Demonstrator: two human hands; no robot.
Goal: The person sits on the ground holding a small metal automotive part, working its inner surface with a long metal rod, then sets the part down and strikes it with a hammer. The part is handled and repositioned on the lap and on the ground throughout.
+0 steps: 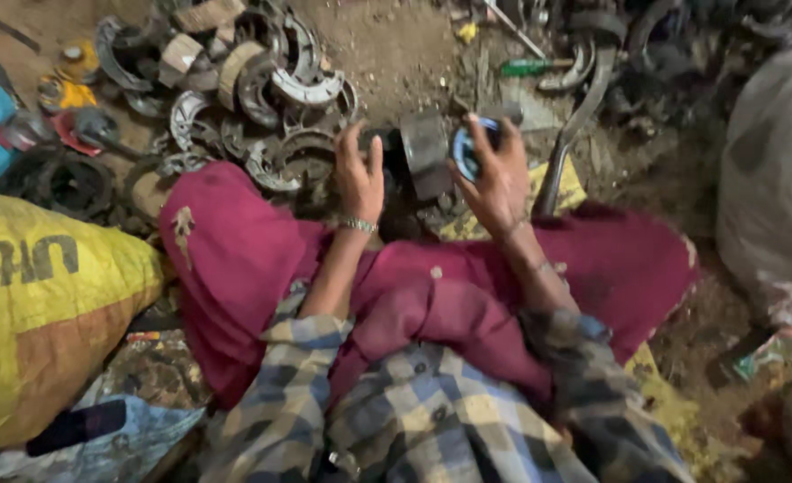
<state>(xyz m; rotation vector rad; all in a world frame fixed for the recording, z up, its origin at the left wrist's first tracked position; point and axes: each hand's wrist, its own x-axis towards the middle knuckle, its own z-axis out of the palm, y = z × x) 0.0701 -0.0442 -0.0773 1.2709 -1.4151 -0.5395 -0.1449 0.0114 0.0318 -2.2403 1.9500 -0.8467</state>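
I sit on dirt ground with a maroon cloth (262,259) over my legs. My left hand (358,177) reaches forward with fingers spread, touching a dark metal block-shaped part (425,152) that stands between my hands. My right hand (494,174) grips a small round blue-rimmed metal piece (464,152) next to that dark part. A metal bracelet (358,224) circles my left wrist. Both sleeves are plaid.
A heap of curved grey brake shoes (271,98) lies ahead on the left. A yellow sack (38,304) sits at my left. More curved metal parts (593,63) and a green-handled tool (526,66) lie ahead on the right. A grey bundle (771,170) stands at the right.
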